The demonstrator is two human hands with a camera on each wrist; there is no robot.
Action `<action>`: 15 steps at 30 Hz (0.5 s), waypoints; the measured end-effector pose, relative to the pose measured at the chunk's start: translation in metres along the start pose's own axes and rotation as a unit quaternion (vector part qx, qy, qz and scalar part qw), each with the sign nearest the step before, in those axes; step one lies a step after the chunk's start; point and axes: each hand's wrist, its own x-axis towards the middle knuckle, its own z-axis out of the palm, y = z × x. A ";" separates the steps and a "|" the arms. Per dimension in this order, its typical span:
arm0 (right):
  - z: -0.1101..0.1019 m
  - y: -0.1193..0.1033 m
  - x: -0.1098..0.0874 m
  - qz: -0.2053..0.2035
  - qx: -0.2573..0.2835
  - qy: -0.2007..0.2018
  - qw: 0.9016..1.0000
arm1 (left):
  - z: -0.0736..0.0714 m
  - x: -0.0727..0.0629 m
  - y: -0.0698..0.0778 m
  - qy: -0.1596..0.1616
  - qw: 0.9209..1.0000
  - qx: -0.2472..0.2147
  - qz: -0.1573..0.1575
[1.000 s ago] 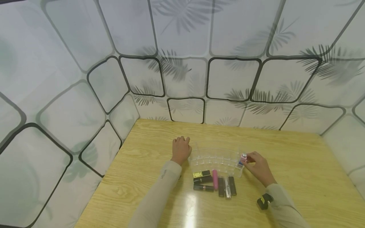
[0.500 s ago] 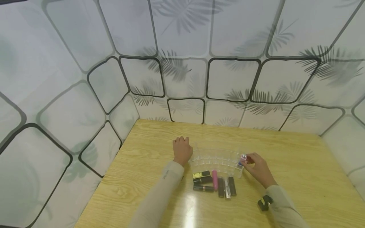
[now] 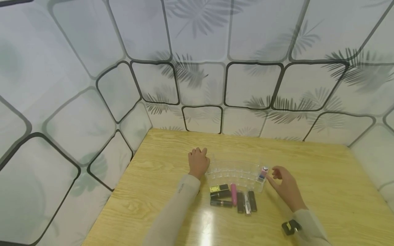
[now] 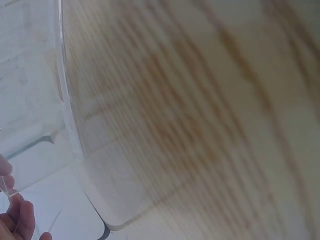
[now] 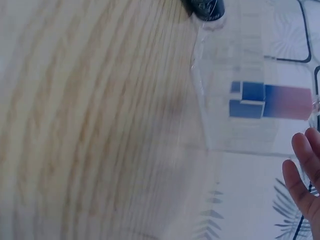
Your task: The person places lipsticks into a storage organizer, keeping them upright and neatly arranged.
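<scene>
A clear lipstick organizer with tiered compartments stands on the table. My left hand grips its left end; in the left wrist view, the fingers bend round the clear panel's edge. In the organizer's right end compartment stands a lipstick, pink shading into blue, upright with a sparkling top. My right hand is just right of it, holding nothing, with fingers slightly bent and apart from the lipstick. The right wrist view shows the blue-pink lipstick through the clear wall.
Several lipsticks lie in front of the organizer: a black one with a gold end, black tubes, a pink tube and a silver-clear tube. Patterned curtain walls border the wooden table at back and left.
My right hand has let go of the pink-blue lipstick and drawn back slightly to the right. The lipstick stays in the organizer. My left hand keeps its grip on the left end.
</scene>
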 end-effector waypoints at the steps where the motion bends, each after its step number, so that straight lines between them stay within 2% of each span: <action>1: -0.002 -0.003 -0.002 0.004 0.000 0.001 1.000 | 0.000 0.000 0.000 -0.001 1.000 -0.003 -0.002; 8: -0.001 -0.028 -0.016 -0.020 -0.015 -0.011 1.000 | 0.003 0.000 -0.001 -0.010 1.000 -0.004 -0.005; 10: 0.003 -0.036 -0.020 -0.020 -0.018 -0.031 0.999 | 0.004 0.000 -0.002 -0.010 1.000 -0.007 -0.003; 15: 0.012 -0.051 -0.028 0.012 -0.027 -0.112 0.993 | 0.003 -0.001 -0.002 -0.005 1.000 -0.009 -0.004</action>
